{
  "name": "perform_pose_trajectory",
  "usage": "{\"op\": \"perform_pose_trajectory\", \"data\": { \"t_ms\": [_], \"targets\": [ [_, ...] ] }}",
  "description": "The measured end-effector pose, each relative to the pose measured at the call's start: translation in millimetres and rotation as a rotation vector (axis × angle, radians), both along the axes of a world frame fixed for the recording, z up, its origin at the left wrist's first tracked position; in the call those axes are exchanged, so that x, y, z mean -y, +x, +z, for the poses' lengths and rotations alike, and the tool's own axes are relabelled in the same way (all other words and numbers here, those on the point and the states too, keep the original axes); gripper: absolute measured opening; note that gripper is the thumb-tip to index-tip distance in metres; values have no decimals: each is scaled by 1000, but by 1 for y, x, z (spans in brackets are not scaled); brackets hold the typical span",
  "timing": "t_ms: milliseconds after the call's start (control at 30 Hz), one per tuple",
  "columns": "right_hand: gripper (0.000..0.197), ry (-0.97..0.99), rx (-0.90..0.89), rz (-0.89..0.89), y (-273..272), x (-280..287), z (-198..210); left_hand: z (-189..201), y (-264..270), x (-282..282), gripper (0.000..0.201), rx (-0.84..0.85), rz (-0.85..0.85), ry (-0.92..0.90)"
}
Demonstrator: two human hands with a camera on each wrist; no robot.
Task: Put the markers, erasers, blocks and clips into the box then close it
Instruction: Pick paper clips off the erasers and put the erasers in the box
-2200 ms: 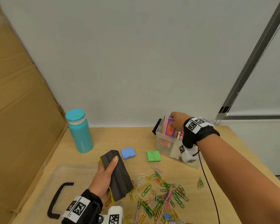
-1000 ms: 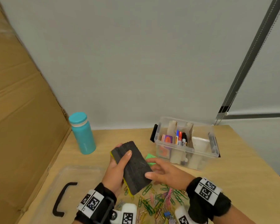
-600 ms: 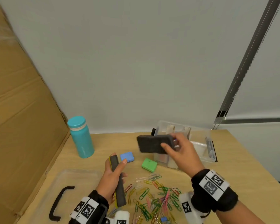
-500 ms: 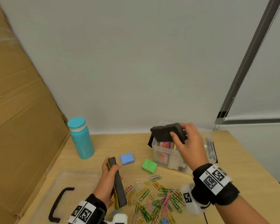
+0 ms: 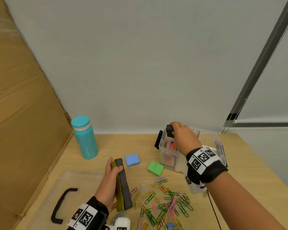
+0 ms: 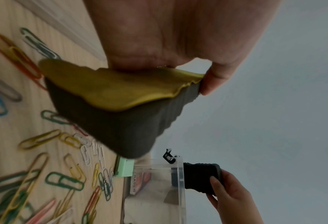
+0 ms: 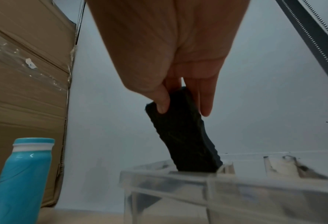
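My right hand (image 5: pixel 179 133) (image 7: pixel 182 104) pinches a dark grey eraser (image 5: pixel 170 131) (image 7: pixel 184 133) (image 6: pixel 199 177) upright, its lower end inside the left compartment of the clear box (image 5: pixel 169 156) (image 7: pixel 236 186). My left hand (image 5: pixel 112 173) (image 6: pixel 178 50) grips a second eraser (image 5: pixel 122 183) (image 6: pixel 117 106), grey with a yellow backing, on edge above the table. A blue block (image 5: pixel 132 160) and a green block (image 5: pixel 155 168) (image 6: pixel 124 169) lie between the hands. Several coloured paper clips (image 5: pixel 163 201) (image 6: pixel 44 159) are scattered on the table in front.
A teal bottle (image 5: pixel 85 138) (image 7: pixel 19 178) stands at the back left beside a cardboard wall (image 5: pixel 20 105). The clear lid with a black handle (image 5: pixel 60 205) lies flat at the front left. The table's right edge runs close to the box.
My right hand took one grey eraser from the left hand's stack, carried it to the box and turned it upright, lowering it into the left compartment. The left hand keeps the other eraser.
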State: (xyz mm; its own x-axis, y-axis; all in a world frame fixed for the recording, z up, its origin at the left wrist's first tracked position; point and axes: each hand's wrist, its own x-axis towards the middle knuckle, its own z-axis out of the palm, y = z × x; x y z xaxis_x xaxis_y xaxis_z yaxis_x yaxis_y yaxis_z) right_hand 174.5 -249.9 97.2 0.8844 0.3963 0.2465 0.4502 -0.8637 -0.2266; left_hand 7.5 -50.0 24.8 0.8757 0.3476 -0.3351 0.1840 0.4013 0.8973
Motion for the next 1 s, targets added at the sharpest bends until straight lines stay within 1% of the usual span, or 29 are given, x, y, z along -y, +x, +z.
{"op": "perform_pose_trajectory", "data": {
  "t_ms": [100,167,233,300,367,400,467,533,567,633,700,767,833,867,933,1000],
  "targets": [
    [40,-150,-4,31,1,-3,-3,-2,-2,-2,52,-17,-24,8],
    [37,-223,-36,-3,3,-3,-4,-2,-5,-3,50,-21,-37,13],
    [36,-224,-55,-42,7,-3,-3,-3,-6,-3,51,-23,-55,14],
    [33,-176,-75,-64,12,-3,-5,-1,-7,-3,50,-24,-62,7],
    [25,-145,-105,-62,14,-2,-9,0,-7,-2,47,-30,-61,6],
    [19,-161,-100,-49,15,-2,-11,0,-8,-1,46,-31,-60,11],
    [14,-258,-100,-11,17,-3,-14,1,-9,0,45,-34,-58,24],
    [20,-341,-155,-4,19,-4,-15,3,-10,2,43,-35,-57,35],
    [24,-359,-208,-10,19,-4,-14,5,-11,4,42,-33,-59,35],
    [24,-358,-291,13,21,-2,-13,7,-13,6,42,-21,-64,34],
    [18,-238,-265,62,24,4,-17,8,-15,7,41,-6,-59,35],
    [23,15,-154,114,17,14,-21,10,-17,7,44,18,-36,23],
    [24,252,-25,200,-4,20,-19,16,-16,9,45,55,-12,5],
    [24,312,21,250,-19,21,-16,20,-13,11,42,80,-8,1],
    [31,327,48,357,-55,23,-13,29,-6,17,36,121,-9,4],
    [44,317,-19,441,-86,26,-14,36,6,25,34,142,-13,7]
  ]
}}
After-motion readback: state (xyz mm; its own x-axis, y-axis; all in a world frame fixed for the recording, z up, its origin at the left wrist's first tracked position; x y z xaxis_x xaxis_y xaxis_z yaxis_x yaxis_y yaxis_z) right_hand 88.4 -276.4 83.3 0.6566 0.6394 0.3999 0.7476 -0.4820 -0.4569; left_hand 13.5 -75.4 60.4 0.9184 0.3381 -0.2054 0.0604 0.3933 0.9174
